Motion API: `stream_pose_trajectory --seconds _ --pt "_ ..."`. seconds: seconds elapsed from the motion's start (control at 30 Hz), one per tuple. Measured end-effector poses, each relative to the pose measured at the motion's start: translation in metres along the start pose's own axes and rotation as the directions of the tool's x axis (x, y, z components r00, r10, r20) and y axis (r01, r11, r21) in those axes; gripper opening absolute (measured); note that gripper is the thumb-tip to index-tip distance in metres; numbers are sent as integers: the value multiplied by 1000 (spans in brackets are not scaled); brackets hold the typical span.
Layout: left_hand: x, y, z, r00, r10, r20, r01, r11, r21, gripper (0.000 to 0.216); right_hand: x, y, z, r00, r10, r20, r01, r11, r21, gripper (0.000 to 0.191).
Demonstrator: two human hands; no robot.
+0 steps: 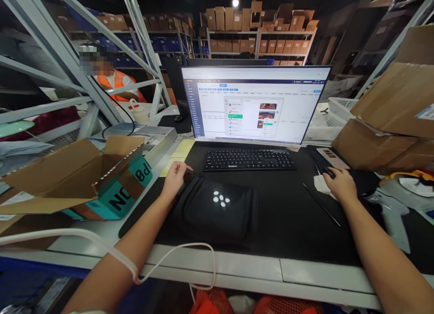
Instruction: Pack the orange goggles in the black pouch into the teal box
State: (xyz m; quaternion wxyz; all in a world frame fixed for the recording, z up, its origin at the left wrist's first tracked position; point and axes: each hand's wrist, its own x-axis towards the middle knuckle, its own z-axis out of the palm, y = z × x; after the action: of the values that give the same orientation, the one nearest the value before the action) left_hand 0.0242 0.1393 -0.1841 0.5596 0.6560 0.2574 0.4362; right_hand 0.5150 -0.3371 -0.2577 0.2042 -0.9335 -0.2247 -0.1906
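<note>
- Fingers of the left hand (174, 178) are drawn together, thumb against forefinger, pinching the upper left corner of the pouch (217, 210); this hand is just in front of the keyboard's (249, 159) left end.
- Pouch: black fabric with a cluster of white dots on top, lying flat just in front of the keyboard, its far edge close to the keys.
- Right hand (339, 184) is off the keyboard's right end and slightly nearer the person, cupped over the mouse (328, 171) with fingers together and curved down on it; most of the mouse is hidden under the hand.
- Tissue (318, 184), white and crumpled, shows from under that hand on the side towards the keyboard.
- Stick (322, 205), thin and dark, lies slanted in front of the keyboard's right end, apart from both hands.
- Mat (288, 223), black, lies under the keyboard, pouch and mouse.
- Monitor (254, 106) stands directly behind the keyboard, lit, showing a window with lists and small pictures.
- Carton (77, 178), open with flaps spread and teal printing on its side, is left of the keyboard, well apart.
- Cable (111, 250), white, crosses the left forearm, well in front of the keyboard.
- Boxes (396, 106), brown, are stacked right of the keyboard, beyond the mouse.
- Co-worker (115, 81) in an orange vest is far behind the keyboard to the left, past the racks.
</note>
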Motion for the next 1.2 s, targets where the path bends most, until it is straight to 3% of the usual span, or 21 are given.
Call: stream_pose_trajectory --seconds 0.5,0.8,1.2 --pt "-2 2 1 998 -53 26 53 999 -5 61 -1 -3 -4 999 19 33 -19 1000 -11 63" --pt "-4 4 4 999 -40 29 41 998 -39 64 2 -1 4 1000 -10 -20 11 999 38 58" --pt "-4 5 2 997 -55 46 58 996 -70 66 -4 -11 -8 999 44 -13 -44 999 31 50"
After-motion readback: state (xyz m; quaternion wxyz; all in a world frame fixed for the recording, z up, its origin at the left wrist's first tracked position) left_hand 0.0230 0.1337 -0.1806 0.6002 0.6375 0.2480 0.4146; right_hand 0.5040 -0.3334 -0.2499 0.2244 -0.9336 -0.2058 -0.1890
